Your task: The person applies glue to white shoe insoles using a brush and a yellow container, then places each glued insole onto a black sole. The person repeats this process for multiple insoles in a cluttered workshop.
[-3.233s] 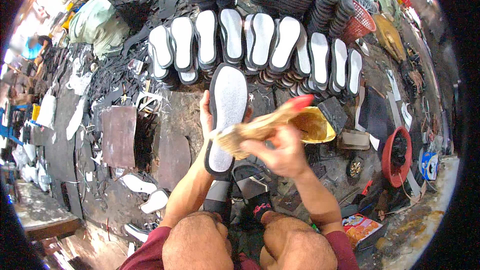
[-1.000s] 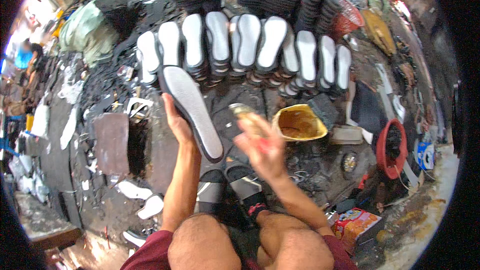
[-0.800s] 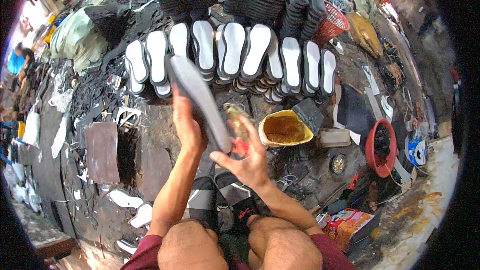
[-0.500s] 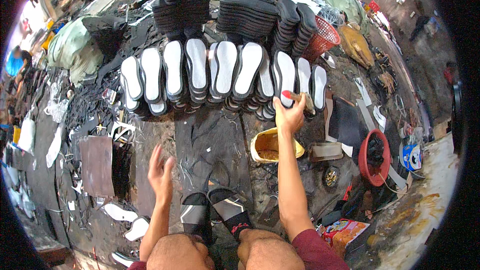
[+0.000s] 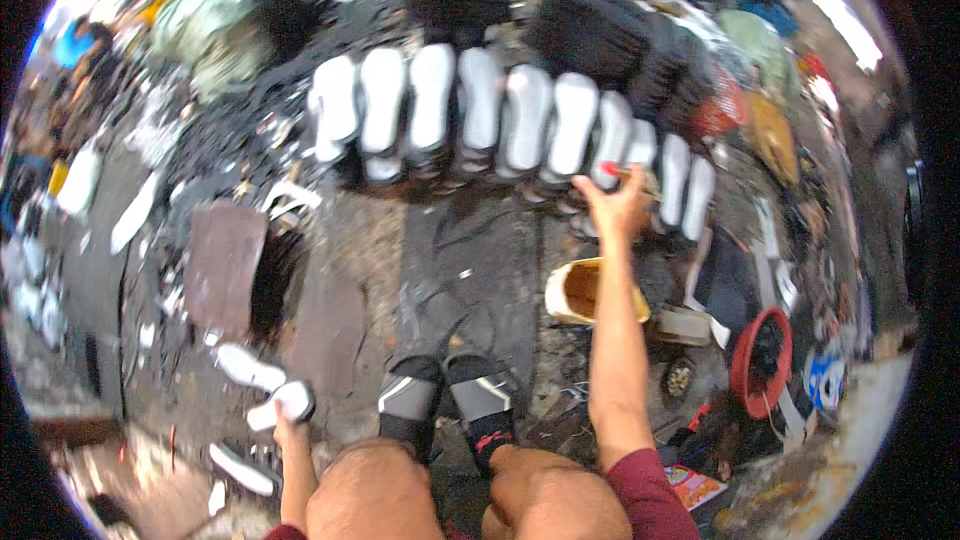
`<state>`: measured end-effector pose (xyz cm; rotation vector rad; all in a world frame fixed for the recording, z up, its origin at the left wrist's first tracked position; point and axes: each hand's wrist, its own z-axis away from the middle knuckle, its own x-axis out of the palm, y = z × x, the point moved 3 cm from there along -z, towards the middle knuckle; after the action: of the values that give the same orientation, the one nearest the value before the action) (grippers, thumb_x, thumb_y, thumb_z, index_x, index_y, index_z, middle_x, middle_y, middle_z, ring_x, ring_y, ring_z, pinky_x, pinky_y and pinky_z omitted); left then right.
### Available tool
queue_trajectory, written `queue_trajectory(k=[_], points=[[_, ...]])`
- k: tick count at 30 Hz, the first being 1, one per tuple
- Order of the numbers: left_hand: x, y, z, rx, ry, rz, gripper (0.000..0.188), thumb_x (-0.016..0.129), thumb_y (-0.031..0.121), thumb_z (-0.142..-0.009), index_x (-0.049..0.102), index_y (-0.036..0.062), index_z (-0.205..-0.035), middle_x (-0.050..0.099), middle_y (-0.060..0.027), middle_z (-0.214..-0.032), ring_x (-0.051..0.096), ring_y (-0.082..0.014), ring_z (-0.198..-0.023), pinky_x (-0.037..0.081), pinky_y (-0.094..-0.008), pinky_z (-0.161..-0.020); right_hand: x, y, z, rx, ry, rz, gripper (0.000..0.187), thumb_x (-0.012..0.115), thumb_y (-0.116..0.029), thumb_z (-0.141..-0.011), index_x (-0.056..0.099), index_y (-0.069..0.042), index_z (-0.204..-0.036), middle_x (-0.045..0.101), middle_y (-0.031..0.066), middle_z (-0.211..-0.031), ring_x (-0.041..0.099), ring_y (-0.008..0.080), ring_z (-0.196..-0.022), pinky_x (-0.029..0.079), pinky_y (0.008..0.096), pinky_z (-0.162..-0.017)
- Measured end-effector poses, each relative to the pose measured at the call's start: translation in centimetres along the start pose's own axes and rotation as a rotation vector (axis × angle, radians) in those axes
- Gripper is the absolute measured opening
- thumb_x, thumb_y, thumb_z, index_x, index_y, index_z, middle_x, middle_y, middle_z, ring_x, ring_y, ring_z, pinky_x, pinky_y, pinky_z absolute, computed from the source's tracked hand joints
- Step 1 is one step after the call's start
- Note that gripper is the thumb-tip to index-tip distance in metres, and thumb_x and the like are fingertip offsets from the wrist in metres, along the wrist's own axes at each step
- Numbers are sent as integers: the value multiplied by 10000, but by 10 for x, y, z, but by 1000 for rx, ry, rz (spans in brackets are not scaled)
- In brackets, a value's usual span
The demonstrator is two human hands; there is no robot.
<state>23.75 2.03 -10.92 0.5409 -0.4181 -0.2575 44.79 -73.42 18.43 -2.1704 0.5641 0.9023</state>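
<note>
My right hand (image 5: 622,208) is closed round a brush with a red handle end (image 5: 611,170), over the right part of a row of sole stacks. White foot-shaped tops (image 5: 574,125) on black layers make up this row. Below that hand stands a cut-open yellow-and-white container (image 5: 557,300) with amber stuff inside. Low on the left, my left hand (image 5: 288,432) grips a white sole with a black edge (image 5: 294,399); its fingers are mostly hidden behind the sole, and the view is blurred. Another white sole (image 5: 248,368) lies on the floor just beyond.
Tall stacks of black soles (image 5: 590,30) stand behind the row. At right are a red basin (image 5: 742,365) with dark contents and a blue-and-white can (image 5: 824,380). A brown sheet (image 5: 225,268) lies at left, near a pale green sack (image 5: 212,35) and dark scraps.
My left hand has moved down and left, from open in the air onto a sole. The right hand keeps the brush over the row. The whole view has shifted.
</note>
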Motion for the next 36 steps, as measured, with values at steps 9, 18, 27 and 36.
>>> queue_trajectory(k=[9,18,27,36], points=[[110,-6,139,469,147,-540,565,769,43,-823,515,-16,-1324,661,-106,-1163,660,-218,-983,543,-359,-863,-114,85,83,-196,-197,-529,541,768,-66,-875,546,38,-1357,629,191,-1328,652,255,-1151,526,357,-981],[326,-34,230,1030,-1270,-1803,327,671,268,-908,682,91,-1182,720,-131,-1009,687,-321,-950,519,-427,-844,-165,95,78,42,-450,-431,295,685,-132,-955,666,27,-1203,734,120,-1060,679,177,-962,549,321,-876],[349,-148,199,1795,-1594,-2057,556,643,144,-806,606,264,-1348,340,-131,-1586,187,-387,-1510,61,-649,-1203,-117,131,84,191,-477,-505,218,747,-185,-893,755,4,-1002,766,107,-931,711,161,-820,545,326,-753],[305,-152,147,1076,-711,-1746,877,881,271,-665,510,-40,-1396,634,-219,-1095,611,-365,-1021,499,-438,-909,-106,123,108,77,-380,-337,251,765,-221,-877,741,12,-968,763,124,-890,731,238,-799,549,368,-757]])
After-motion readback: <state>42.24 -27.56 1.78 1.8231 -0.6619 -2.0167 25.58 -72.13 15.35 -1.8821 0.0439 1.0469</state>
